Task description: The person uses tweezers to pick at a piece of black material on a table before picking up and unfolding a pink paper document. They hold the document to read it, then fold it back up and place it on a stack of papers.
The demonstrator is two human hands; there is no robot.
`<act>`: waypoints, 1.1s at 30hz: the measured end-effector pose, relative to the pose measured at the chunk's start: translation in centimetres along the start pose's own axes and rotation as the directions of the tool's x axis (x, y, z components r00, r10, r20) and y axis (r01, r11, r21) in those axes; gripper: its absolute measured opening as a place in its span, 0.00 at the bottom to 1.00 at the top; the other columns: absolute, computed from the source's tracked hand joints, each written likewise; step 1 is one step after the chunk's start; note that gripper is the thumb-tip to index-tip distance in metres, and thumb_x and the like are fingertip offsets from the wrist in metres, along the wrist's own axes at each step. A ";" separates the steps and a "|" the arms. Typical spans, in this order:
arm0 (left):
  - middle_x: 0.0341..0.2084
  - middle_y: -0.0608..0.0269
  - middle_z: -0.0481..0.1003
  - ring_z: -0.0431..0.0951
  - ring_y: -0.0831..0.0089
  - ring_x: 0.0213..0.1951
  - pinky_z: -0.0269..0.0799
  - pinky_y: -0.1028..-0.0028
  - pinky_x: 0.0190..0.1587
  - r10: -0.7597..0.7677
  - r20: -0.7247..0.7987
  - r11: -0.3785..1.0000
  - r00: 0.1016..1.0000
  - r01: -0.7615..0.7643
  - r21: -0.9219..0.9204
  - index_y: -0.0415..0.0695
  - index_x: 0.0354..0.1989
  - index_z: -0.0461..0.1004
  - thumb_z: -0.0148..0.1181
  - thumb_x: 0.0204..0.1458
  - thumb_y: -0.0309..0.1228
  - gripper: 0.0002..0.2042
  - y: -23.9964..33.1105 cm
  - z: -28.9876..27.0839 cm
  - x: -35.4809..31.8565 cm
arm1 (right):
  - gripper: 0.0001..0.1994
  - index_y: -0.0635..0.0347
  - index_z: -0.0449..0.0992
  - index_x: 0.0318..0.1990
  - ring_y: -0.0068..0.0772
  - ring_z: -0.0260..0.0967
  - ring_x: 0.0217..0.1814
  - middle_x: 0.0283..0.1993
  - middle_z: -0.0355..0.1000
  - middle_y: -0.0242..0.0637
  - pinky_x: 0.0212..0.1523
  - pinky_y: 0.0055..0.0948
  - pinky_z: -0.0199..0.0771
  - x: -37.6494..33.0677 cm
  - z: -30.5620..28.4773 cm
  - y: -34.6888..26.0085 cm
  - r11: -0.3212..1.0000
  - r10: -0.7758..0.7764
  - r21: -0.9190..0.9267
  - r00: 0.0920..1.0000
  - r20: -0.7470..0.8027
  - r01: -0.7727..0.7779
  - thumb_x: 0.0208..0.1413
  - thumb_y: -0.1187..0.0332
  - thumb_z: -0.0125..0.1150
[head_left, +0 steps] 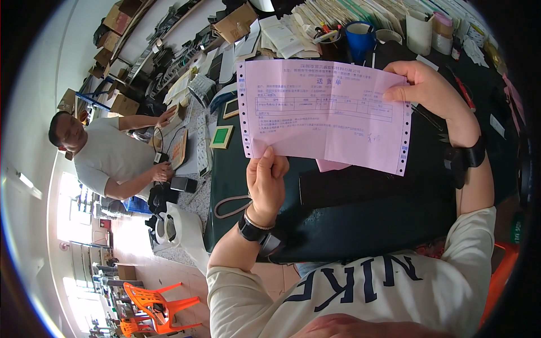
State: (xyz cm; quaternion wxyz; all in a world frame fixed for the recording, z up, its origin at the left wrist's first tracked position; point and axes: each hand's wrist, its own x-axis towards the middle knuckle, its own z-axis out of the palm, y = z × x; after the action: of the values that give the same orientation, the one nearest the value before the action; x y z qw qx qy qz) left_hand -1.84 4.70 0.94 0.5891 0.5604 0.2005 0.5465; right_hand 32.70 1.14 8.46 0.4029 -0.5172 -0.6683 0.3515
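A pink printed form point(315, 127) with punched holes down both sides is held up in front of me above the dark green table. It carries a small ruled table and a handwritten mark at its lower right. My left hand point(267, 177) pinches its bottom edge near the left corner, thumb on the front. At the upper right edge, my right hand point(420, 87) grips the form between thumb and fingers. Below the form, part of another pink piece of paper point(331, 165) shows, next to a flat black case point(360, 187). Both my wrists wear black bands.
Stacked papers point(282, 36), a blue cup point(359, 42) and a white cylinder point(419, 32) line the table's far side. A cord loop point(228, 206) lies left of my left hand. Another person point(121, 146) works at a cluttered bench. An orange chair point(160, 307) stands lower left.
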 end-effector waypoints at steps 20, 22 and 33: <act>0.15 0.73 0.56 0.54 0.80 0.21 0.51 0.74 0.28 -0.007 -0.037 1.000 0.999 0.008 0.008 0.47 0.25 0.66 0.47 0.67 0.33 0.15 -0.1 -0.1 0.3 | 0.15 0.66 0.79 0.47 0.19 0.74 0.38 0.38 0.79 0.33 0.42 0.21 0.72 0.2 0.1 0.3 0.999 -0.031 -0.021 0.999 -0.022 0.031 0.56 0.66 0.69; 0.14 0.73 0.56 0.54 0.79 0.21 0.51 0.74 0.28 -0.013 -0.032 1.000 0.999 0.013 0.003 0.47 0.24 0.66 0.47 0.67 0.33 0.15 -0.1 -0.1 0.3 | 0.15 0.66 0.79 0.47 0.20 0.74 0.38 0.38 0.79 0.33 0.42 0.22 0.72 0.1 0.0 0.3 0.999 -0.031 -0.017 0.999 -0.027 0.030 0.56 0.66 0.70; 0.14 0.72 0.56 0.54 0.78 0.20 0.49 0.73 0.27 -0.042 -0.092 0.999 0.995 0.043 0.004 0.47 0.22 0.63 0.46 0.66 0.35 0.16 0.0 0.3 0.3 | 0.16 0.65 0.80 0.48 0.24 0.76 0.40 0.40 0.80 0.36 0.45 0.24 0.73 0.2 0.1 0.0 0.999 -0.005 -0.052 1.000 -0.020 0.004 0.56 0.65 0.70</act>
State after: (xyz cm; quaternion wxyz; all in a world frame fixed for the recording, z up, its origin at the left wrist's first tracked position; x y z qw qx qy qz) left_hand -1.56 4.80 1.15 0.5891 0.5320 0.2409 0.5585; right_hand 32.62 1.31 8.41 0.3968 -0.5296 -0.6743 0.3277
